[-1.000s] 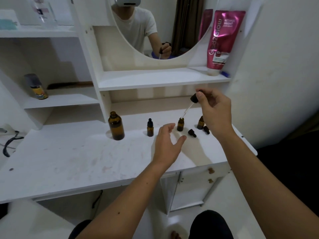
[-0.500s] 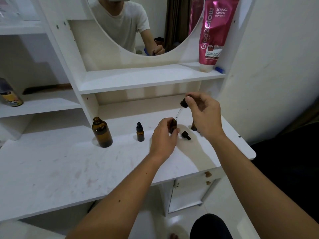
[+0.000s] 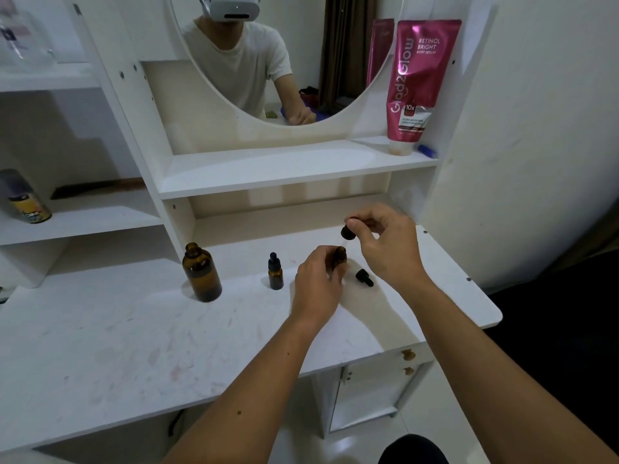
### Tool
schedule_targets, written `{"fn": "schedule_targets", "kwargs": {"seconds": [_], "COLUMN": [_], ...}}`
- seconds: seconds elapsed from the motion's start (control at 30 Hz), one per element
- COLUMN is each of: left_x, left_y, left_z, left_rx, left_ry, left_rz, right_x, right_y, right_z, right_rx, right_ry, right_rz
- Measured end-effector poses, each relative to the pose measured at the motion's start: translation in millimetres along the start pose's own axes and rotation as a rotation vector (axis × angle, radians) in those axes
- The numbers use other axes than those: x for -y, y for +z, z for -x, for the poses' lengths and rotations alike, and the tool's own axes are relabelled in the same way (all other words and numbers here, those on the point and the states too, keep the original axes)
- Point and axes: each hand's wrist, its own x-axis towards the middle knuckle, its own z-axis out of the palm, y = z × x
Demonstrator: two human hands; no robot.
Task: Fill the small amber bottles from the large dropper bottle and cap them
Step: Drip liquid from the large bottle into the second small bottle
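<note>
My left hand point(image 3: 318, 286) grips a small open amber bottle point(image 3: 340, 255) that stands on the white desk point(image 3: 134, 346). My right hand point(image 3: 385, 242) pinches the black bulb of the dropper point(image 3: 347, 232) directly above that bottle's mouth; the glass tube points down into it. The large amber bottle point(image 3: 202, 272) stands uncapped to the left. Between them stands a capped small amber bottle point(image 3: 275, 272). A loose black dropper cap point(image 3: 364, 277) lies on the desk under my right hand. Any bottle behind my right hand is hidden.
A shelf unit with a round mirror rises behind the desk. A pink tube point(image 3: 415, 85) stands on the shelf at the right. A spray can point(image 3: 25, 199) sits on the left shelf. The desk's right edge is close to my right forearm.
My left hand reached forward and closed around the small open bottle. My right hand brought the dropper more upright over the bottle's mouth. The camera shifted closer.
</note>
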Motion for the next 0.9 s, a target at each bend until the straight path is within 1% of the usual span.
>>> {"fn": "schedule_targets", "kwargs": {"seconds": [0.17,0.33,0.57,0.73,0.9], "left_x": [0.1,0.1,0.3,3.5,-0.1], "left_y": [-0.4,-0.2,-6.9,-20.6,-56.5], "left_z": [-0.8,-0.9,9.0,23.3,52.7], "left_rx": [0.0,0.001,0.045,0.037,0.163], "left_ry": [0.007,-0.006,-0.091,-0.119,-0.145], "left_rz": [-0.011,-0.024,0.038,0.031,0.151], "right_x": [3.4,5.2,24.4,45.2,67.2], "right_y": [-2.6,-2.5,-13.0,-12.3,3.6], "right_z": [1.5,2.8,2.0,8.4,13.5], "right_rx": [-0.007,-0.009,-0.105,-0.199,-0.17], "right_ry": [0.02,0.026,0.022,-0.007,-0.034], "right_rz": [-0.056,-0.05,-0.107,-0.162,-0.285]}}
